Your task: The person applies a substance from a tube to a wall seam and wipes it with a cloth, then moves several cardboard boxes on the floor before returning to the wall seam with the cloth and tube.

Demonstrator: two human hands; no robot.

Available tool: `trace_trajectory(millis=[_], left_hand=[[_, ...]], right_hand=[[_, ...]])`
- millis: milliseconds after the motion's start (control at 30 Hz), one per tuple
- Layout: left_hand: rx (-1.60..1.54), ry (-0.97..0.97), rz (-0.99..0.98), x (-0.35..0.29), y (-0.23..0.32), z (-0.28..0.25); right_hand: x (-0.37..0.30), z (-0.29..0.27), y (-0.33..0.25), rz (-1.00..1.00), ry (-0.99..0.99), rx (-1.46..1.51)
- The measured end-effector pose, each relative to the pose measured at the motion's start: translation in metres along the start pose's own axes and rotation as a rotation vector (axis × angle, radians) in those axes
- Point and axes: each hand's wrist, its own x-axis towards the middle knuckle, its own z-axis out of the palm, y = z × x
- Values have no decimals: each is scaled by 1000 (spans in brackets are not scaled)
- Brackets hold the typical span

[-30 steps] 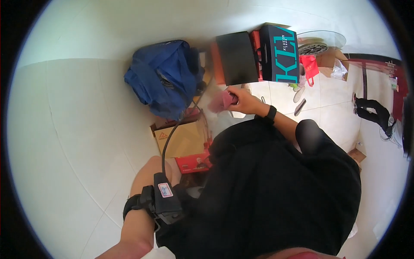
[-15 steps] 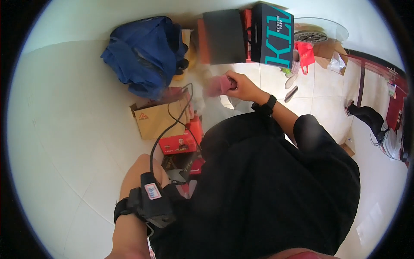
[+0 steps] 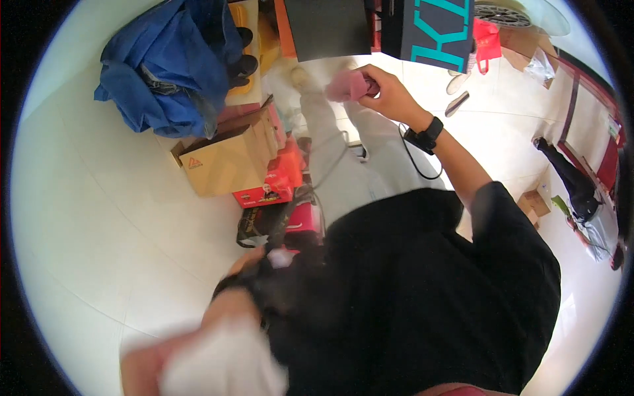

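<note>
My right hand point(image 3: 396, 98) is closed around a dark grip with a soft pink, duster-like or cloth-like end point(image 3: 348, 86); its exact kind is unclear. It is held out in front of me, above my light trousers and shoes. My left hand point(image 3: 246, 260) is low at my left side, by a black and pink box point(image 3: 300, 221). The black device on that wrist and motion blur hide its fingers.
An open cardboard carton point(image 3: 221, 165) stands on red boxes point(image 3: 264, 191) at left, below a blue fabric bag point(image 3: 165, 72). A dark box with teal lettering point(image 3: 432, 39) is ahead. A red bag point(image 3: 487, 46) and loose shoes point(image 3: 456, 103) lie farther right. Another person point(image 3: 581, 198) is at far right.
My view has shifted, with the bag and boxes now higher and farther left. The left arm has swung in toward my body and blurred. The pink thing remains in my right hand.
</note>
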Motion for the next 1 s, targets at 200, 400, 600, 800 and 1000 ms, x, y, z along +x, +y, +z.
trace_trajectory(millis=[200, 400, 600, 800, 1000], left_hand=[[1334, 30, -1132, -190, -141, -119], [1304, -83, -1315, -319, -195, -144], [1371, -62, -1191, -353, -232, -183], [1332, -99, -987, -338, -281, -201], [1214, -134, -1117, -357, -274, -184]], right_hand=[[40, 17, 46, 81, 160, -25], [83, 59, 107, 126, 379, 95], [116, 87, 129, -121, 492, -201], [126, 74, 126, -10, 629, -117], [89, 71, 117, 180, 703, -96]])
